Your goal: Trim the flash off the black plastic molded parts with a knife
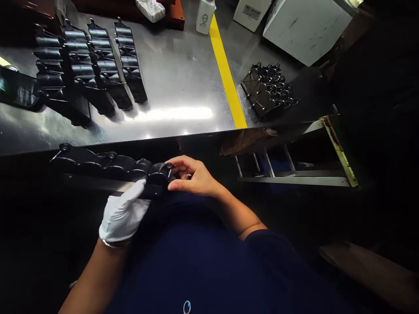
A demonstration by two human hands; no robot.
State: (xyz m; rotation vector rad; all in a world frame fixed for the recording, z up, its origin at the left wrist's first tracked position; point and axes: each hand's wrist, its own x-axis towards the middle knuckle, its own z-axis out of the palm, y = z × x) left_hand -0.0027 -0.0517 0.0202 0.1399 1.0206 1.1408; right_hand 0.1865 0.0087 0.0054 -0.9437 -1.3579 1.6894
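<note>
A long black moulded part [111, 165] with a row of rounded humps and small ring lugs is held level in front of my body, just short of the table edge. My left hand [124, 213], in a white glove, grips it from below with the thumb on its near side. At the part's right end is my bare right hand [193, 176], its fingers curled around that end and the thumb beneath. Several like black parts [129, 61] stand in a row at the table's left.
The metal table [176, 78] carries a yellow tape line [225, 72]. Right of it sits a cluster of black parts [270, 89], with a pale box [304, 28] behind. A white bottle [205, 16] stands at the back. Below the edge is a metal frame [294, 179].
</note>
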